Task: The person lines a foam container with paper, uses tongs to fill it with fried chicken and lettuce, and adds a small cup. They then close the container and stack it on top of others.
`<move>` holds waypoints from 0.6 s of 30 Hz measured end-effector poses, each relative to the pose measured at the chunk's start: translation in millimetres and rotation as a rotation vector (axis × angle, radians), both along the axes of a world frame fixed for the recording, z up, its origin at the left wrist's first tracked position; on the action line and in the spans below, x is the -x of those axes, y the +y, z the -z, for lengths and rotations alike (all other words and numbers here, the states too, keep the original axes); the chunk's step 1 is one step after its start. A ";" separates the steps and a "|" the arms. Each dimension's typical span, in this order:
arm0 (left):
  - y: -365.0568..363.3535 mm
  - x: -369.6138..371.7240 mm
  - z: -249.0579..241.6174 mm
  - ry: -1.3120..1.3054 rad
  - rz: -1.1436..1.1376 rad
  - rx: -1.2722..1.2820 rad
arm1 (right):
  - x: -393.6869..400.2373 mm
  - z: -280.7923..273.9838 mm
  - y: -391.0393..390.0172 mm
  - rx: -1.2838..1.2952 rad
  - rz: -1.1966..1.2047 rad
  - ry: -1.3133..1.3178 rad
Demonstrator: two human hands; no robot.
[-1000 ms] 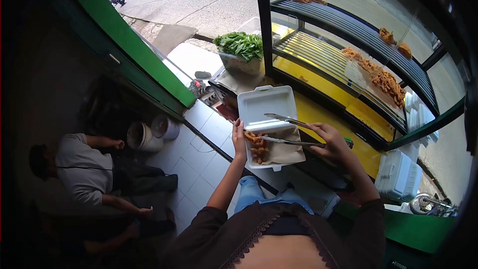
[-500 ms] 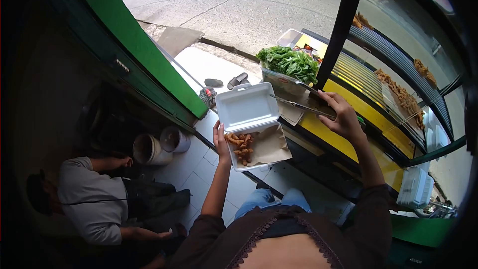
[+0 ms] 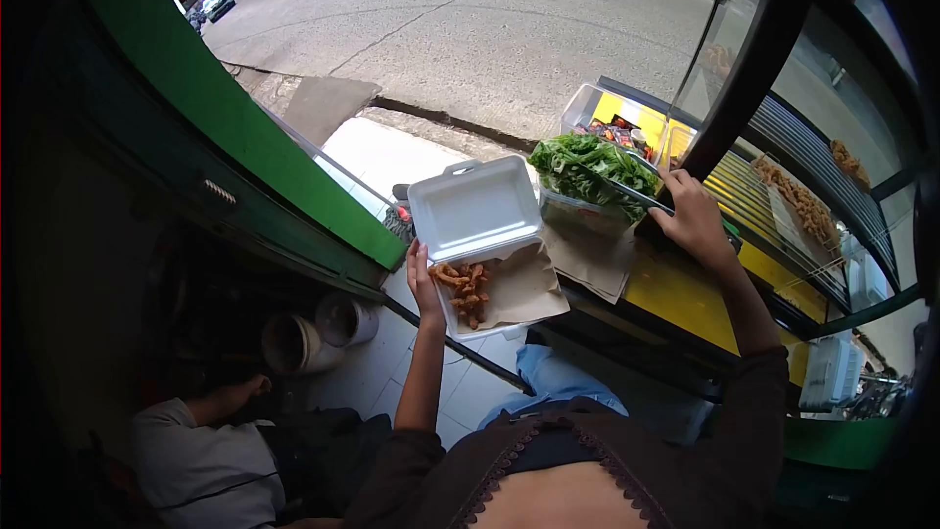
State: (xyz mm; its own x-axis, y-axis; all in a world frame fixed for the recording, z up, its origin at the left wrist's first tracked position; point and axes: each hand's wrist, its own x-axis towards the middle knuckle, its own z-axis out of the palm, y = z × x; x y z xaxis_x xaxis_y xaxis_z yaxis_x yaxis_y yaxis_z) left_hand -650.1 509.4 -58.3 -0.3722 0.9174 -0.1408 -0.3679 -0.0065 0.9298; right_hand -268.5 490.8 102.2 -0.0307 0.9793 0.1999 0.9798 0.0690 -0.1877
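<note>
An open white foam box [image 3: 474,204] lies in my left hand [image 3: 423,286], which grips its left side. Brown paper [image 3: 524,286] lines the box, and fried pieces [image 3: 468,292] sit at its left. My right hand [image 3: 693,219] is closed round metal tongs [image 3: 636,195], whose tips are over or in the green leaves [image 3: 580,167]. The leaves fill a clear tub on the yellow counter, right of the box lid. Whether the tongs pinch a leaf cannot be made out.
Sheets of brown paper [image 3: 592,257] lie on the yellow counter [image 3: 676,296]. A glass case [image 3: 822,137] with fried food stands at the right. A person in a grey shirt [image 3: 211,460] sits at the lower left, near two buckets [image 3: 290,343]. A green door frame [image 3: 245,127] is at the left.
The tongs have moved from above the box lid to the leaves, with my right hand shifted right. The view has also turned, and the box appears slightly further left.
</note>
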 end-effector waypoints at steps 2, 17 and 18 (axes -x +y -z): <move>19.3 5.0 -3.8 -0.049 0.044 0.002 | 2.2 1.0 11.0 0.017 0.002 0.009; 139.2 16.8 -17.6 0.030 0.222 0.008 | 22.5 4.7 14.4 0.043 0.092 0.089; 146.5 16.2 -16.9 0.020 0.245 -0.011 | 26.7 7.0 11.2 0.047 0.111 0.090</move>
